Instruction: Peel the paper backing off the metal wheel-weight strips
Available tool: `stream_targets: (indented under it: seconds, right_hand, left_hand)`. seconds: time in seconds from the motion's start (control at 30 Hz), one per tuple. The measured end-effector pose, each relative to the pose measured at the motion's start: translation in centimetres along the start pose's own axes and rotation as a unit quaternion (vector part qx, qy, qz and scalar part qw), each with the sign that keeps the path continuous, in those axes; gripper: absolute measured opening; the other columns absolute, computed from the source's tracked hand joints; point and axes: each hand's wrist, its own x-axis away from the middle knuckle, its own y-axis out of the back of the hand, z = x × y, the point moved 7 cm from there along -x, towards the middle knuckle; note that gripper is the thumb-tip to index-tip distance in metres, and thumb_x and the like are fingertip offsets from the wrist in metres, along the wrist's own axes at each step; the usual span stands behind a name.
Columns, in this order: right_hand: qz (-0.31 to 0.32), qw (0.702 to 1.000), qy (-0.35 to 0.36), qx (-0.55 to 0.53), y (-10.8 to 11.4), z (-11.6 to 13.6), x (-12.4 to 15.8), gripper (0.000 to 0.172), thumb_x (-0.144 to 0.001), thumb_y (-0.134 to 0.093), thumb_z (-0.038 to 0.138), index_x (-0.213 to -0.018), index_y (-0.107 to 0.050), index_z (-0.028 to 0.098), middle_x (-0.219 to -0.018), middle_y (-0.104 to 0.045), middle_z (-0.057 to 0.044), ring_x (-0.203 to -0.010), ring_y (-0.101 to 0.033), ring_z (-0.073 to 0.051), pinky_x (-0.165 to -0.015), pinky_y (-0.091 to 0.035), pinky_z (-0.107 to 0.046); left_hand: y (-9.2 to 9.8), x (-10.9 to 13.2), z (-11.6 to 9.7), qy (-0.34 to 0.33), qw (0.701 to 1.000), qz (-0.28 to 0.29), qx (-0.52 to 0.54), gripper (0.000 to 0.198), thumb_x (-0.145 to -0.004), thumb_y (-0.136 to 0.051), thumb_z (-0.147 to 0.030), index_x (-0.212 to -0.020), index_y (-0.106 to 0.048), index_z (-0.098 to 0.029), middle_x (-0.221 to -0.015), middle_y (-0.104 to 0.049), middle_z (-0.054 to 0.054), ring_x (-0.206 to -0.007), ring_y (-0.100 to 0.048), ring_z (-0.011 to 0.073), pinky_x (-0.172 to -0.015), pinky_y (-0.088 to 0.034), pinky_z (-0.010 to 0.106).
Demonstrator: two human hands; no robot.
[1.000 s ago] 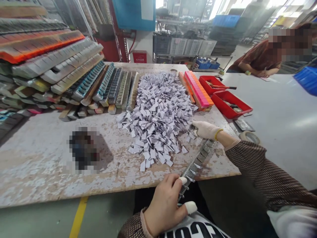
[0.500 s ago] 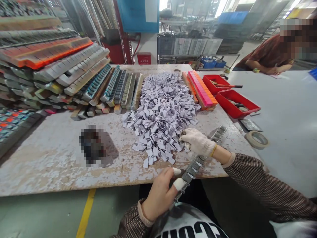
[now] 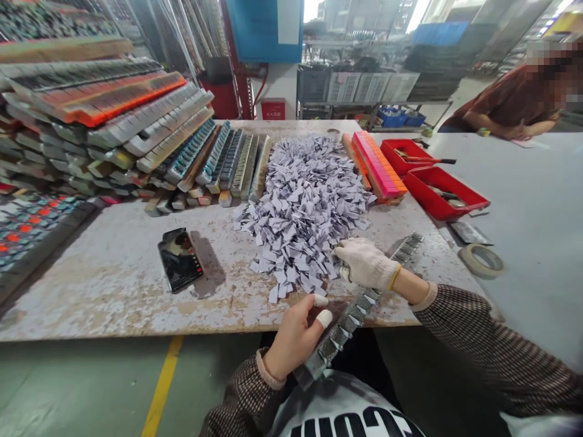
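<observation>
**Gloved hand being brought from the pile's right side onto the strip**

Head view: a long metal strip (image 3: 346, 321) is being grasped near its near end by the left hand (image 3: 294, 337), clenched around it with capped fingertips. The strip is lying slantwise over the near right edge of the desk (image 3: 104, 285).

The gloved right hand (image 3: 364, 262), seen at the pile's right edge a second ago, is now being held at the near edge of the pile of paper tags (image 3: 310, 194), directly over the strip. Its fingers are curled, but whether a tag is being pinched cannot be told.

A phone (image 3: 180, 260) is lying to the left.
</observation>
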Motion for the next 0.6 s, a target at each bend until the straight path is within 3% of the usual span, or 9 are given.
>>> stream_targets:
  seconds: [0.4, 0.6]
  right_hand:
    - [0.047, 0.999, -0.003, -0.007, -1.5, -1.7, 0.1, 0.037, -0.087, -0.068, 0.043, -0.113, -0.068, 0.018, -0.107, -0.072, -0.013, -0.100, -0.067, -0.031, -0.084, -0.043, -0.038]
    - [0.061, 0.998, 0.002, -0.006, -1.4, -2.0, 0.2, 0.036, -0.081, -0.063, 0.022, -0.116, -0.071, 0.018, -0.108, -0.071, -0.013, -0.098, -0.067, -0.030, -0.081, -0.043, -0.036]
  left_hand:
    - [0.1, 0.2, 0.6, 0.007, 1.000, 0.008, -0.014, 0.022, -0.096, -0.058, -0.034, -0.107, -0.068, -0.018, -0.094, -0.074, 0.003, -0.080, -0.064, 0.0185, -0.073, -0.046, 0.029]
    - [0.2, 0.1, 0.4, 0.003, 1.000, 0.006, 0.002, 0.020, -0.096, -0.058, -0.033, -0.107, -0.068, -0.019, -0.101, -0.076, 0.004, -0.089, -0.067, 0.0203, -0.078, -0.048, 0.030]
